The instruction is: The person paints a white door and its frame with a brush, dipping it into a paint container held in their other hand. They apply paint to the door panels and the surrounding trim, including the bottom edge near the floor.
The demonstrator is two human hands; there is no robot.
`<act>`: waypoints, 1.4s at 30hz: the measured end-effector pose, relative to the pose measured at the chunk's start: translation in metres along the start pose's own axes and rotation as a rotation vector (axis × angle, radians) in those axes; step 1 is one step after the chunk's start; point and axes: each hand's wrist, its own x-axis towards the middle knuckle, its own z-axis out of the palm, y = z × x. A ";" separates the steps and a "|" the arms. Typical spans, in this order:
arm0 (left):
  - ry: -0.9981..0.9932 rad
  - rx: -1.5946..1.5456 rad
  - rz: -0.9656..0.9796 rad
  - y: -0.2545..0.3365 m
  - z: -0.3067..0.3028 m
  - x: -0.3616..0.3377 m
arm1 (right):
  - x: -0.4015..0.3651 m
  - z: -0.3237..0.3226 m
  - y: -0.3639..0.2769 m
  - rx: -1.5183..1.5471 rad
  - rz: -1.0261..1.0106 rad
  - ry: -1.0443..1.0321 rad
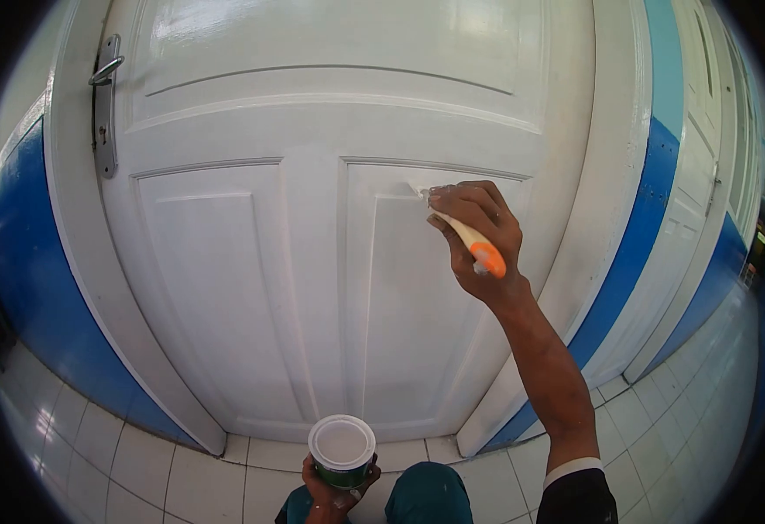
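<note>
My right hand (480, 223) is closed around a paintbrush (469, 236) with a cream handle and an orange end. The bristle tip rests at the upper left edge of the lower right panel on a white door (312, 131). Low in the view, my left hand (334, 498) wraps round a green paint can (341, 476) with a white rim, held upright above the floor. White paint shows inside the can. Small pale specks dot the fingers of both hands.
A metal door handle (107, 72) sits on the door's left side. Blue-painted wall (59, 271) flanks the white frame (609, 166). Pale floor tiles (147, 472) run along the bottom, and my knee (428, 493) in teal cloth is near the can. Another white door (675, 227) stands to the right.
</note>
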 end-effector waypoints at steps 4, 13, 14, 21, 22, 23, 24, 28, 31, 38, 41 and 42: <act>0.007 0.083 -0.002 0.002 -0.003 -0.003 | -0.073 0.008 -0.034 -0.141 -0.111 -0.373; 0.011 0.059 0.011 0.009 -0.002 -0.006 | -0.077 0.022 -0.048 0.228 0.167 -0.430; 0.002 0.065 0.018 0.009 -0.001 -0.006 | -0.055 0.027 -0.031 0.192 0.112 -0.315; -0.007 0.039 0.016 0.008 -0.001 -0.008 | -0.034 0.035 -0.028 -0.108 -0.113 -0.145; 0.012 0.054 0.022 0.009 -0.002 -0.009 | -0.059 0.039 -0.036 -0.114 -0.131 -0.259; 0.032 0.069 0.028 0.009 -0.004 -0.010 | -0.085 0.041 -0.047 -0.105 -0.138 -0.357; 0.052 0.086 0.033 0.010 -0.004 -0.011 | -0.116 0.042 -0.057 -0.095 -0.168 -0.464; 0.079 0.055 0.023 0.014 0.003 -0.015 | -0.172 0.036 -0.092 0.151 -0.083 -0.698; 0.083 0.082 0.031 0.015 0.005 -0.014 | -0.128 0.029 -0.054 0.201 0.193 -0.541; 0.090 0.162 0.064 0.011 0.004 -0.009 | -0.015 -0.004 0.008 -0.118 0.023 0.099; 0.063 0.008 0.003 0.010 -0.002 -0.007 | -0.073 -0.011 -0.010 -0.161 -0.035 -0.214; 0.052 -0.064 -0.021 0.010 -0.003 -0.007 | -0.101 -0.014 -0.023 -0.175 -0.053 -0.356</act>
